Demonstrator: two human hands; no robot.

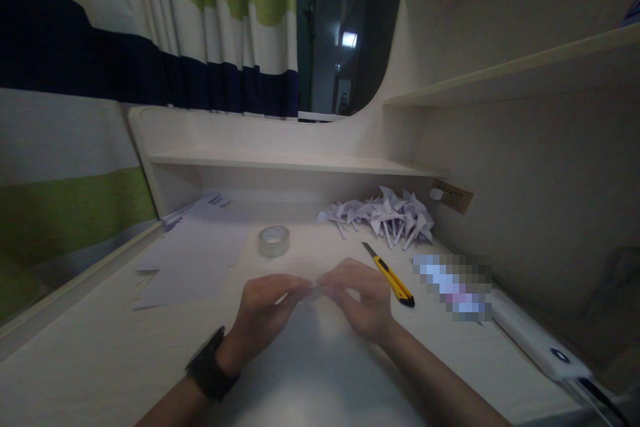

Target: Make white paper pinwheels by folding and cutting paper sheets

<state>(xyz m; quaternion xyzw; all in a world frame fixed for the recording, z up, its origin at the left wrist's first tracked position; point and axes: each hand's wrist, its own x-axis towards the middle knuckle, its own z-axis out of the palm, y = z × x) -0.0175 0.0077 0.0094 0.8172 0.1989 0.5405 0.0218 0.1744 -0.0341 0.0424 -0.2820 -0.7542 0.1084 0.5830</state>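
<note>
My left hand (267,313) and my right hand (357,300) meet at the middle of the pale desk (100,353). Their fingertips pinch a small piece of white paper (314,293) between them, most of it hidden by the fingers. A dark watch (210,367) sits on my left wrist. A yellow utility knife (393,277) lies just right of my right hand, blade end pointing away. A roll of clear tape (273,241) stands behind my left hand.
A pile of folded white paper shapes (385,213) lies at the back right by a wall socket (453,197). Flat paper sheets (195,253) cover the left. A white device with a cable (543,343) lies at the right edge. A shelf (280,160) runs behind.
</note>
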